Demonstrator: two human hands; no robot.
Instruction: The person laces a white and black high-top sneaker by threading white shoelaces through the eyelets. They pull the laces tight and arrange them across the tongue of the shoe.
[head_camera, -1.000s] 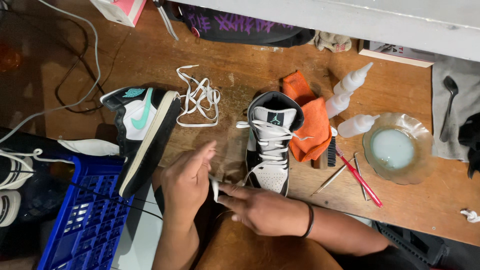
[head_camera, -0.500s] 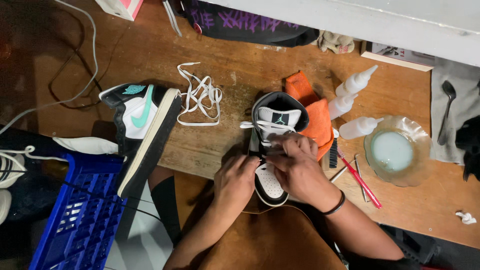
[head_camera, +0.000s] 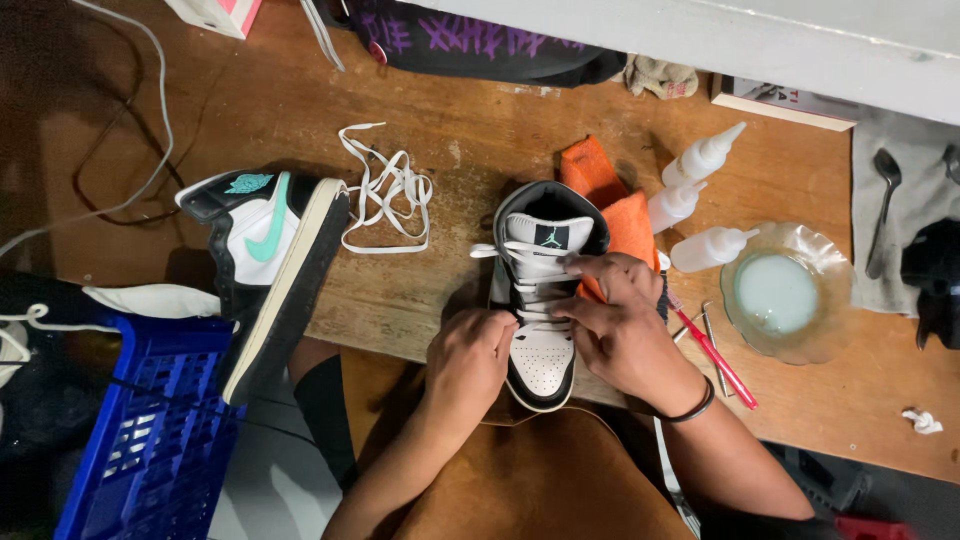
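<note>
Head view shows both hands on a black-and-white high-top sneaker standing upright at the tabletop edge. Left hand is curled against its left side, fingers pinching the white lace. Right hand pinches the lace from the right, just beside an orange cloth.

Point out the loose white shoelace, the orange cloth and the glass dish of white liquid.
Loose white shoelace (head_camera: 385, 195), head view, middle of the tangle.
Orange cloth (head_camera: 590, 170), head view, upper folded corner.
Glass dish of white liquid (head_camera: 835, 255), head view, scalloped rim.
</note>
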